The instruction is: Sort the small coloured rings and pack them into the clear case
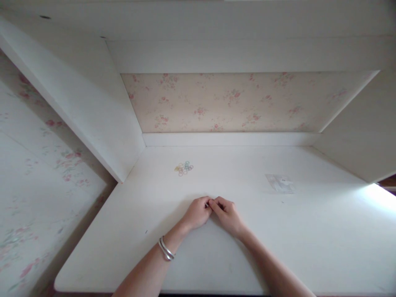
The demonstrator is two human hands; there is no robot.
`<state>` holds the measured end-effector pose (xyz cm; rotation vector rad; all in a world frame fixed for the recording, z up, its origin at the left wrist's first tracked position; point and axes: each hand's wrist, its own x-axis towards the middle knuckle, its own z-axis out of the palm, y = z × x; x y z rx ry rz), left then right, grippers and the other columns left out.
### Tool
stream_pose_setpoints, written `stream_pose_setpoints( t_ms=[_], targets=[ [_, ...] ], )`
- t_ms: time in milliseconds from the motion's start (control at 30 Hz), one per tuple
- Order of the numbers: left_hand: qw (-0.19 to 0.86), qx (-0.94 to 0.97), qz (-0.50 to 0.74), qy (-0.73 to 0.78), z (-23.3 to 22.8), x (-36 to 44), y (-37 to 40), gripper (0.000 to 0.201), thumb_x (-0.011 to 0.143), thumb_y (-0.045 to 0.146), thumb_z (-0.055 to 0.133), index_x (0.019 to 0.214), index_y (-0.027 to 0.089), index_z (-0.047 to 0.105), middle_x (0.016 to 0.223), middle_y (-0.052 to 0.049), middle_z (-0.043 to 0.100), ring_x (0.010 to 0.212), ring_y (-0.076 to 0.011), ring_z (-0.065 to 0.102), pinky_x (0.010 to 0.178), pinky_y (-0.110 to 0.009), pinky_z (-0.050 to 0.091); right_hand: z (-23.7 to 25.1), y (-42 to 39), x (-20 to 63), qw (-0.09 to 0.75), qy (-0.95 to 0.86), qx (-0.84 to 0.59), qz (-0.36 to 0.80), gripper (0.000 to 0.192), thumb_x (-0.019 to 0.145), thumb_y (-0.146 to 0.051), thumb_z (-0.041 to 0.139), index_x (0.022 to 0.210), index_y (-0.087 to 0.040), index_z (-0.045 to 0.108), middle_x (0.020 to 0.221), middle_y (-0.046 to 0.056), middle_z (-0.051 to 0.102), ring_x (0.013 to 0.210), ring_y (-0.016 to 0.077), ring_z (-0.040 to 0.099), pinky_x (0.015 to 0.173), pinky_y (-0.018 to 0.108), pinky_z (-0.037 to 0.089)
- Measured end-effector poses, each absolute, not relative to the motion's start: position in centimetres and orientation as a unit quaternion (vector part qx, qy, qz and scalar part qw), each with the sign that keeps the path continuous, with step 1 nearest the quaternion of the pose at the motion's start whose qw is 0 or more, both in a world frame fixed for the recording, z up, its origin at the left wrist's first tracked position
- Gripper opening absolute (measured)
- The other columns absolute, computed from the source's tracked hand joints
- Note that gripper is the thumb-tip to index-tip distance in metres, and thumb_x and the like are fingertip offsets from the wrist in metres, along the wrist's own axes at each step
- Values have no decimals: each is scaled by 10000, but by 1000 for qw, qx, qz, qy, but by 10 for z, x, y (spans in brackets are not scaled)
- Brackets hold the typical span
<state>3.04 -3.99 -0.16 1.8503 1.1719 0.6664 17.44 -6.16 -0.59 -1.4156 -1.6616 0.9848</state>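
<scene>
Head view shows both hands meeting at lower centre of the frame on a white desk [130, 214]. The left hand [197, 213] and right hand [227, 214] are curled, fingertips pressed together around something very small at the point where they touch; what it is cannot be made out, though it may be one of the tiny rings. Both hands rest on or just above the desk surface. A silver bangle [166, 248] sits on the left wrist.

As for progress, the little pile of coloured rings [183, 168] lies loose and unsorted above and to the left of the hands, well apart from them, so I judge the work to be at an early stage, with most of the pile untouched.

A small clear plastic packet [280, 183] lies flat at right of centre, near nothing else. Floral wallpaper [222, 103] backs the alcove at upper centre, framed by white shelf panels. Nothing lies between the hands and the pile or the packet.
</scene>
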Motion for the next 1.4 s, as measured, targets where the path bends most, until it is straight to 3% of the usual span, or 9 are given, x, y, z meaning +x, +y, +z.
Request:
stream_pose_setpoints(
  t_ms=[733,933,1100,1200,1400],
  targets=[
    [411,740,284,451,-3,31,-39,242,784,142,427,867,172,653,860,-37,660,821,-161,596,749,-258,453,-8,-60,174,355,-658,-548,375,369,883,-457,447,726,-154,588,621,-16,512,595,99,434,550,224,318],
    [449,709,286,463,-9,31,-39,242,809,194,457,990,159,614,1021,-75,574,569,-90,544,492,-219,450,-8,-60,177,374,-635,-550,392,378,868,-472,457,727,-149,596,617,-11,494,591,103,419,547,225,307],
    [294,773,297,478,-2,14,-10,233,835,257,509,1028,172,607,1069,-77,532,740,-118,567,794,-301,493,-14,-54,181,393,-578,-569,434,421,837,-532,475,670,-148,524,578,-33,373,555,89,327,506,219,256],
    [151,809,271,500,2,-3,26,265,827,229,525,1072,165,605,1144,-97,509,1066,-192,511,998,-348,379,-15,-54,179,380,-588,-557,447,421,837,-533,470,662,-151,489,587,-33,344,559,85,308,497,214,240],
    [11,778,133,614,-6,-19,89,396,923,347,365,1238,149,500,1385,-144,377,1287,-259,327,1049,-411,294,-7,-60,177,347,-642,-532,429,413,861,-498,439,638,-151,462,591,-25,335,558,81,287,488,212,219]
  ],
)
